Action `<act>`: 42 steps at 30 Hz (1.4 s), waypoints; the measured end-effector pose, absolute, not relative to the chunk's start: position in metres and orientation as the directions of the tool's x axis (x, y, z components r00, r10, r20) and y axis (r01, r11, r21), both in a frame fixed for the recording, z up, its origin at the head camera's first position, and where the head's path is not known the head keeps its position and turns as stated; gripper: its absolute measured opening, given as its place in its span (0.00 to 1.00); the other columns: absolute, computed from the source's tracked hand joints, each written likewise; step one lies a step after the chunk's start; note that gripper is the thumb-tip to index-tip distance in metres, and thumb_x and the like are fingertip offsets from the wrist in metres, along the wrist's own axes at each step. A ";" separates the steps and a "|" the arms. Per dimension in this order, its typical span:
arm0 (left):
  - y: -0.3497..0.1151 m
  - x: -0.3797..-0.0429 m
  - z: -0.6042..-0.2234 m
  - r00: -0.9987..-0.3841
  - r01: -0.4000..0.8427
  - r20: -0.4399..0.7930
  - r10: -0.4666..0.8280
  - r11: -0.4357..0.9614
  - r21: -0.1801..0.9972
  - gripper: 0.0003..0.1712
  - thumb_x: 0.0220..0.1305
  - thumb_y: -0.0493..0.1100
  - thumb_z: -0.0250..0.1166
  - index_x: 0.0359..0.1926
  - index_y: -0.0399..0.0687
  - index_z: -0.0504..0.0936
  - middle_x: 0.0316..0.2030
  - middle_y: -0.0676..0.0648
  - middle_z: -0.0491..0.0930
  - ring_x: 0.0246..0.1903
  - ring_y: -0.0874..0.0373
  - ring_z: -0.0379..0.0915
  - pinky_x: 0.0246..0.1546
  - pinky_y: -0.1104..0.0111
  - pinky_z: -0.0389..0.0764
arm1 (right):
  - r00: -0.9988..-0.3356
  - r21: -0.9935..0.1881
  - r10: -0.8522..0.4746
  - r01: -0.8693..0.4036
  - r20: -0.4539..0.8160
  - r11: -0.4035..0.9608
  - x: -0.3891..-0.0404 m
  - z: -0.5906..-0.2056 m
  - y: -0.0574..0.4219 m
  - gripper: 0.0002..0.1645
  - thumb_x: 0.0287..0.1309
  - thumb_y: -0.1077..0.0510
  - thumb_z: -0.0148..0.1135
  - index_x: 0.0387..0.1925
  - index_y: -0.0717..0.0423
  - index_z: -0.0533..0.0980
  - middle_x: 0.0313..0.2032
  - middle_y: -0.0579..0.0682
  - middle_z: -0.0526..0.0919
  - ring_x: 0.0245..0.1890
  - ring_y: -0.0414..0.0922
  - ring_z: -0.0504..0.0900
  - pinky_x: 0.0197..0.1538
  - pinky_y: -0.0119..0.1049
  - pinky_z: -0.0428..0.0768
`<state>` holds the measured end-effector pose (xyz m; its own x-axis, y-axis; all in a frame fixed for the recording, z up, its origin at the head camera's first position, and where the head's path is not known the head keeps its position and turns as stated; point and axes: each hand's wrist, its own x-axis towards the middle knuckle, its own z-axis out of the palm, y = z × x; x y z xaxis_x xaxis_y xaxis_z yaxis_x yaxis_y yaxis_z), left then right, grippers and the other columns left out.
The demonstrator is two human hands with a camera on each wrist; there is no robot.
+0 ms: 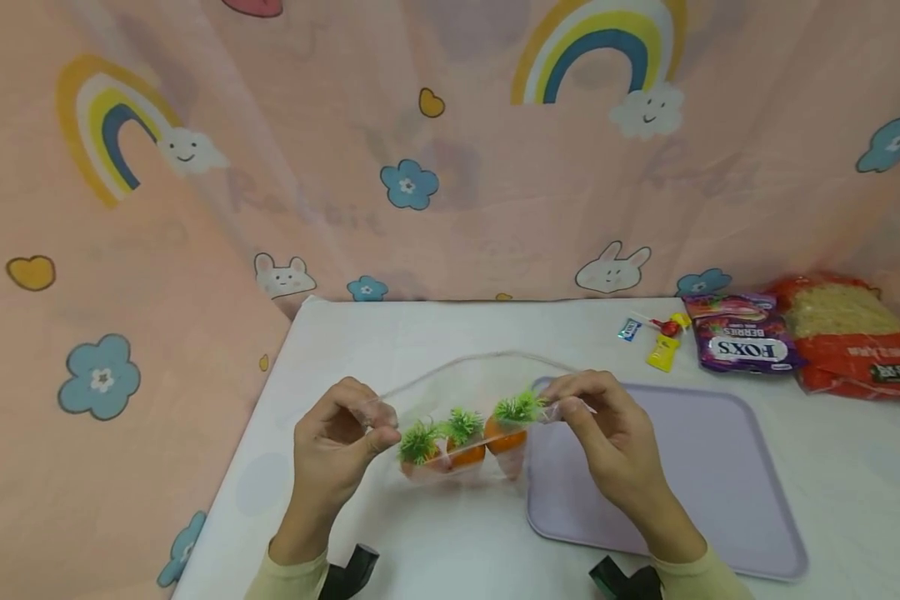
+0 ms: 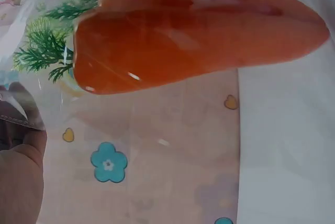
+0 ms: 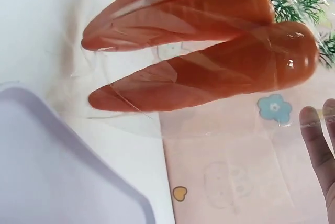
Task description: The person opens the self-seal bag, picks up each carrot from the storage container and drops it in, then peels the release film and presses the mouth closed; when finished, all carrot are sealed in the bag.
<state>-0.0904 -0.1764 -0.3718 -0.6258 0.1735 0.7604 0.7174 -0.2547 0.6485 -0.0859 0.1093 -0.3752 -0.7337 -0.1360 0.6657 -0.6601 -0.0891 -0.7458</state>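
Three orange carrots (image 1: 465, 454) with feathery green tops sit side by side inside a clear plastic bag (image 1: 450, 392), held up over the table. My left hand (image 1: 337, 446) pinches the left end of the bag's mouth between thumb and fingers. At the other end, my right hand (image 1: 618, 446) pinches the bag's gathered edge. Through the plastic in the left wrist view, one carrot (image 2: 199, 41) lies lengthwise, its tip pointing right. Tapered carrots (image 3: 209, 77) fill the upper part of the right wrist view, where the right fingertips (image 3: 310, 116) touch the film.
A pale purple tray (image 1: 690, 475) lies on the white table under and beside the right hand. Small wrapped candies (image 1: 663, 353), a purple Fox's candy bag (image 1: 746, 337) and a red package (image 1: 862, 358) are at the back right. A patterned pink cloth (image 1: 465, 233) hangs behind.
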 end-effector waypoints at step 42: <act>-0.159 -0.080 -0.325 -0.828 0.554 0.555 -0.074 0.037 0.832 0.06 0.56 0.23 0.62 0.34 0.30 0.82 0.24 0.37 0.82 0.20 0.48 0.80 0.22 0.63 0.81 | -0.946 -0.952 -0.166 -0.249 0.278 -0.179 -0.108 -0.401 0.105 0.09 0.69 0.59 0.47 0.43 0.63 0.66 0.38 0.62 0.78 0.38 0.57 0.81 0.37 0.50 0.82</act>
<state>-0.0804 -0.1593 -0.3249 -0.8284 -0.0736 0.5552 0.5541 0.0366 0.8316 -0.1083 0.1053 -0.4013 -0.9460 -0.1663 0.2782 -0.2485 -0.1788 -0.9520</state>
